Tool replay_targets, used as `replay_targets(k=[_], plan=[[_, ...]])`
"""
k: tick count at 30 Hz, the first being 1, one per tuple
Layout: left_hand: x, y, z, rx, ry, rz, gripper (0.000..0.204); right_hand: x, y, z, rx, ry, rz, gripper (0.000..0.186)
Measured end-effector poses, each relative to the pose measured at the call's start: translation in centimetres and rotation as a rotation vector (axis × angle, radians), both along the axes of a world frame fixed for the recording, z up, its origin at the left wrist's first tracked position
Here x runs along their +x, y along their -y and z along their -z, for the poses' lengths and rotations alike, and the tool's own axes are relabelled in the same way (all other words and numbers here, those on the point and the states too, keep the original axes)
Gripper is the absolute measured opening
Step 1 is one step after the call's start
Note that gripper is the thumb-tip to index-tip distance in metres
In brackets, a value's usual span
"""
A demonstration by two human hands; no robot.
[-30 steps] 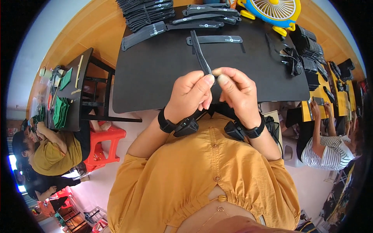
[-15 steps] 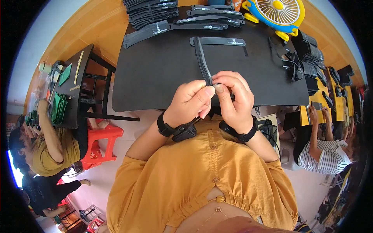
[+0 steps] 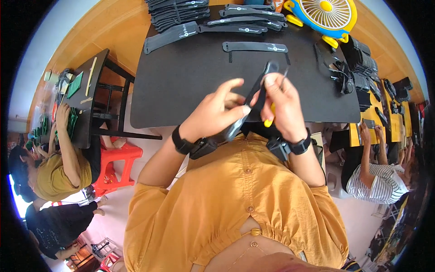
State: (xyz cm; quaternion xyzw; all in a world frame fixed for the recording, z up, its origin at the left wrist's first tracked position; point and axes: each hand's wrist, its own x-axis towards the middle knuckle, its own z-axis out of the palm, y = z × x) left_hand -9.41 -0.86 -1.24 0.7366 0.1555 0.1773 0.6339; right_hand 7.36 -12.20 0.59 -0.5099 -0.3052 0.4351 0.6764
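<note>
A black strap (image 3: 258,93), partly blurred, runs slantwise between my hands above the table's near edge. My left hand (image 3: 215,106) pinches it with the thumb, its index finger lifted away. In my right hand (image 3: 285,102) is a small yellow-handled tool (image 3: 270,117); a thin tip stands out past the fingers, too smeared to name its kind. The right fingers are closed beside the strap's upper part, and whether they also grip it I cannot tell. Beyond the hands, a single flat black strap with a pale printed mark (image 3: 256,46) lies crosswise.
Stacked black straps (image 3: 176,16) and more loose ones (image 3: 249,20) lie along the far side of the black table (image 3: 181,81). A yellow-and-blue fan (image 3: 324,18) stands far right, near black pouches (image 3: 358,56) and cords. People work at tables on both sides; a red stool (image 3: 115,165) stands left.
My hands have parted and the held strap has swung to a slant, lower end toward me. The yellow-handled tool now shows in my right hand. My left index finger has lifted.
</note>
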Motion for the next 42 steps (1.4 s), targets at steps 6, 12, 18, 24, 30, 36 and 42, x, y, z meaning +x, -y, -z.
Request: replay_targets(k=[6,12,18,24,30,36,42], plan=[[2.5,0.8,-0.9,-0.668,0.030,0.098,0.038,-1.6,0.8,0.1,0.058,-0.015,-0.101,0.022],[2.4,-0.2,-0.2,0.291,0.302,0.050,0.024,-1.5,1.4,-0.1,0.299,0.585,-0.174,0.049],[2.0,-0.2,-1.0,-0.891,0.178,0.053,0.027,-2.1,0.1,1.3,0.453,0.961,0.089,0.031],[0.5,-0.5,-1.8,-0.822,-0.079,0.119,0.021,1.4,-0.8,-0.1,0.098,-0.197,0.166,0.028],[-3.1,-2.5,-1.7,-0.658,-0.236,-0.062,0.020,8.9,0.8,0.7,0.215,-0.252,0.462,0.024],[-5.8,-5.4,-1.8,-0.666,0.002,-0.258,0.025,8.9,3.4,-2.1,0.210,0.007,0.427,0.024],[-0.3,-3.0,-4.8,-0.059,0.060,-0.013,0.033,3.8,1.7,-2.3,0.253,0.204,-0.307,0.017]])
